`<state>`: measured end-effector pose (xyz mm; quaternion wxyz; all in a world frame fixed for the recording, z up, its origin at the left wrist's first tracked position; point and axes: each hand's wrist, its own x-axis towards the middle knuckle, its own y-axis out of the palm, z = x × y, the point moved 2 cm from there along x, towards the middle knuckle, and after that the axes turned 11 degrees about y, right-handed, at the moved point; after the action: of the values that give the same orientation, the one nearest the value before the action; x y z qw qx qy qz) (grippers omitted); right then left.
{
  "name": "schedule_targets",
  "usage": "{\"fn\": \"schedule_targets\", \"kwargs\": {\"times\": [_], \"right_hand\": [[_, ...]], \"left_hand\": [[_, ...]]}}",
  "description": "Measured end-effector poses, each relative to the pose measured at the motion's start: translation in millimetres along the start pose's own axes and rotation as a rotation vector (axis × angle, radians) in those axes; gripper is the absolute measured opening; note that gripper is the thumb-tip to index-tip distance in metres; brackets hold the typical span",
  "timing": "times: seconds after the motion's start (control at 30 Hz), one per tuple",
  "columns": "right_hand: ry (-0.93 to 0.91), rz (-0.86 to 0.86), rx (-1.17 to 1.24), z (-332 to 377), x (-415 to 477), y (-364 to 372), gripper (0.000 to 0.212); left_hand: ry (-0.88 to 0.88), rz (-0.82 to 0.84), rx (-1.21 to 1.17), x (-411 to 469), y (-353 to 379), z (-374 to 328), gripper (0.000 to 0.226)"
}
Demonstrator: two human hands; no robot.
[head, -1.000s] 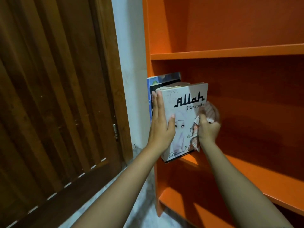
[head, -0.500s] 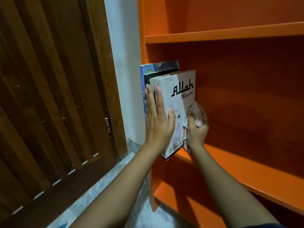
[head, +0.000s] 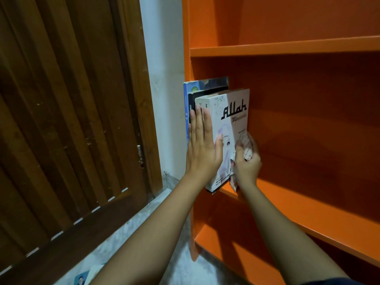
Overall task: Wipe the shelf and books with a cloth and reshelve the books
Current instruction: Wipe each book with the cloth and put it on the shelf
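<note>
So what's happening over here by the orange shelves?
A person is working at an orange bookcase. The left hand presses flat against the spines of a few upright books at the left end of the middle shelf, thumb on the outermost white book. The right hand grips a crumpled cloth right beside that book's cover. The books jut slightly past the shelf's front edge.

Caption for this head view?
Left hand flat on upright books on an orange shelf; right hand grips a cloth beside the white book.
</note>
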<state>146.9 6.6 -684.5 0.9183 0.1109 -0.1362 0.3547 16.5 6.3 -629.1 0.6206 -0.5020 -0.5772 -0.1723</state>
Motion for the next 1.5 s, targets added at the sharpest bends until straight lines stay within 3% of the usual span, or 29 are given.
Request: {"fn": "schedule_targets", "kwargs": {"times": [0.43, 0.77, 1.5], "right_hand": [[0.076, 0.106, -0.517, 28, -15, -25, 0.045], [0.0, 0.158, -0.531, 54, -28, -37, 0.039], [-0.027, 0.147, -0.51, 73, -34, -46, 0.039]], "left_hand": [[-0.055, 0.174, -0.06, 5, -44, -17, 0.078], [-0.142, 0.34, -0.063, 7, -64, -30, 0.081], [-0.165, 0.306, -0.071, 11, -76, -34, 0.076]]}}
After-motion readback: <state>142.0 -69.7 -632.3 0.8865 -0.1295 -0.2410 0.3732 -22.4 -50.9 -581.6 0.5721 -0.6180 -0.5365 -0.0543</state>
